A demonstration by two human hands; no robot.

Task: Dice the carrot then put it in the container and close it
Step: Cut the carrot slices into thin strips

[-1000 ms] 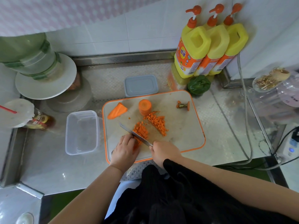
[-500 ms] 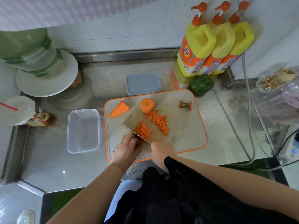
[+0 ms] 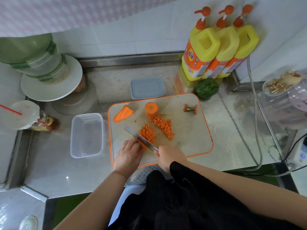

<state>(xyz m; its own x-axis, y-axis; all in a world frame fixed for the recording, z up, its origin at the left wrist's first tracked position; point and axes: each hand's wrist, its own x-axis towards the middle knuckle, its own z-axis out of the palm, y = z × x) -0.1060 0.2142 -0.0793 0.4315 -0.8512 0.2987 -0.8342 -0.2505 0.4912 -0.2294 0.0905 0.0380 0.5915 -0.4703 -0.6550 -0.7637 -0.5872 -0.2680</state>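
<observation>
On the orange-rimmed cutting board (image 3: 191, 135) lie two heaps of diced carrot (image 3: 162, 126), an upright carrot chunk (image 3: 151, 109), a pointed carrot tip (image 3: 123, 113) and the carrot's stem end (image 3: 190, 108). My right hand (image 3: 169, 156) grips the handle of a knife (image 3: 141, 138) whose blade rests on edge at the nearer heap. My left hand (image 3: 129, 153) presses carrot strips against the blade's near side; they are mostly hidden under my fingers. The clear container (image 3: 87, 135) stands open left of the board. Its grey lid (image 3: 147, 88) lies behind the board.
Three yellow pump bottles (image 3: 214, 52) and a green pepper (image 3: 206, 87) stand at the back right. A green water jug on a white base (image 3: 41, 70) and a cup with a red straw (image 3: 21, 115) occupy the left. Cables (image 3: 255, 130) and a glass jar (image 3: 282, 83) sit at right.
The knife blade lay flatter half a second ago; now it stands on edge again beside the nearer heap. My left hand stays on the carrot strips.
</observation>
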